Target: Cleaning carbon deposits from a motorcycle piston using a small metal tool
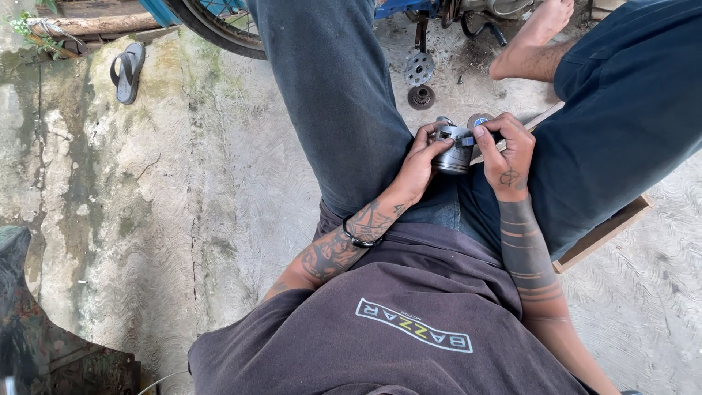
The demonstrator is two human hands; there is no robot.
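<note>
Both hands hold a small metal piston [455, 148] over the lap. The left hand [418, 167] wraps its side; the right hand [510, 155] pinches the top. It might slip and drop onto the hard concrete floor [183, 183]

sandal [129, 71], wheel [219, 29], two sprockets [420, 80]

Soft, even daylight here, pretty overcast looking, no hard shadows and no glare. The concrete floor [183, 205] looks pale and flat. Everything's sharp in the middle, with some wide-angle stretching toward the edges.
</note>
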